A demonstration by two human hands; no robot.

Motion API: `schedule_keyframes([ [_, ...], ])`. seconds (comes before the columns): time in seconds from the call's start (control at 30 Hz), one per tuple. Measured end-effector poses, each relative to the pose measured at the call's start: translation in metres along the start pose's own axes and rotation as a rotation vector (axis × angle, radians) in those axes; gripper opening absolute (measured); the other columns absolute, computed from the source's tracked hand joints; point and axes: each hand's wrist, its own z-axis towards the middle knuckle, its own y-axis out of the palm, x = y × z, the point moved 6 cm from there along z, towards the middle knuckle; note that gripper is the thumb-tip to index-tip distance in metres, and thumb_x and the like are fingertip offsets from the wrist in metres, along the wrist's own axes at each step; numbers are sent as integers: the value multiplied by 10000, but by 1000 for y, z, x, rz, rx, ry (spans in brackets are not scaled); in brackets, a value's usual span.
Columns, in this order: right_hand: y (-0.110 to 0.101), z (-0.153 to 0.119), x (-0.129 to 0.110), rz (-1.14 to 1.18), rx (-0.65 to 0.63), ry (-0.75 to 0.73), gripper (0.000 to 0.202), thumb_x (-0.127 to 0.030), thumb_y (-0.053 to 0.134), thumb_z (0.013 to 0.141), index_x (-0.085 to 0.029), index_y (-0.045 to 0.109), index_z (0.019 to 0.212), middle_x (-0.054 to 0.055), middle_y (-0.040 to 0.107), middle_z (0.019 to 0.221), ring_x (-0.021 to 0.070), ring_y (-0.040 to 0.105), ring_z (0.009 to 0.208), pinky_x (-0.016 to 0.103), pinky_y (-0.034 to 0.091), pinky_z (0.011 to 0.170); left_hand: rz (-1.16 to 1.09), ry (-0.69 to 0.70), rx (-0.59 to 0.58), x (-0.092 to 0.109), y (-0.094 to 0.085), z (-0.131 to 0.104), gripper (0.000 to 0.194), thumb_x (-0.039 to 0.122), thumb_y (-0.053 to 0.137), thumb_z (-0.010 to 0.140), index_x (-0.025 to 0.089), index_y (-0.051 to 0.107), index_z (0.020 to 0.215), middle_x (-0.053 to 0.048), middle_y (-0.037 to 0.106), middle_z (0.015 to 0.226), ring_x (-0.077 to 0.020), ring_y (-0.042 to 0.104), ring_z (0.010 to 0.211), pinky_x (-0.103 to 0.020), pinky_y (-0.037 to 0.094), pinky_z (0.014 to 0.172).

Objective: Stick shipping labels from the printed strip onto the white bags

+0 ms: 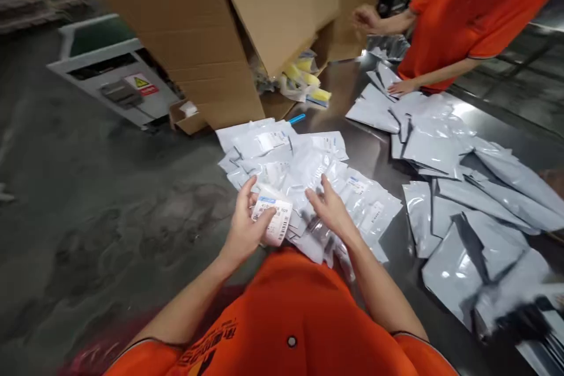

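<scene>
My left hand [247, 220] is closed around white printed labels [274, 220] with a blue mark, black print and a barcode, the thumb lying across their face. Whether they form a roll or a stack I cannot tell. Over a heap of grey-white plastic mailing bags [308, 158], my right hand [328, 205] has its fingers apart, with nothing seen in them. Several bags in this heap bear white labels, such as the label [272, 140] at the back. Beneath both hands, the nearest bags are partly hidden.
A large cardboard box [194, 29] stands behind the heap, with yellow packaged items [306, 76] at its opening. A blue pen-like object [296, 118] lies nearby. To the right, more mailing bags [436, 141] cover the metal table [365, 144]. A co-worker [471, 17] in orange touches them.
</scene>
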Motion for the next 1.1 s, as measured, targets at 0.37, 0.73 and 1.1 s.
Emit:
schedule_keyframes([
  [0.37, 64, -37, -38, 198, -412, -149, 223, -402, 609, 875, -187, 597, 815, -34, 531, 684, 109, 473, 629, 231, 377, 583, -135, -90, -259, 5, -7, -22, 666, 277, 672, 800, 274, 434, 1421, -98, 505, 1388, -91, 571, 706, -233, 493, 661],
  [0.73, 50, -52, -41, -405, -207, -497, 292, -338, 432, 986, -208, 631, 817, 49, 612, 753, 192, 552, 752, 312, 412, 728, -198, -331, -406, -27, 17, -11, 206, 326, 714, 665, 154, 630, 743, 1, 648, 776, -128, 564, 668, -236, 435, 630],
  [1.1, 21, 63, 77, -473, 119, 240, 842, -569, 554, 798, -77, 326, 1442, 62, 624, 732, 314, 632, 787, 431, 468, 784, -383, -670, -189, -127, -27, -5, 340, 363, 760, 588, 137, 611, 793, -45, 656, 758, -178, 605, 667, -276, 444, 614],
])
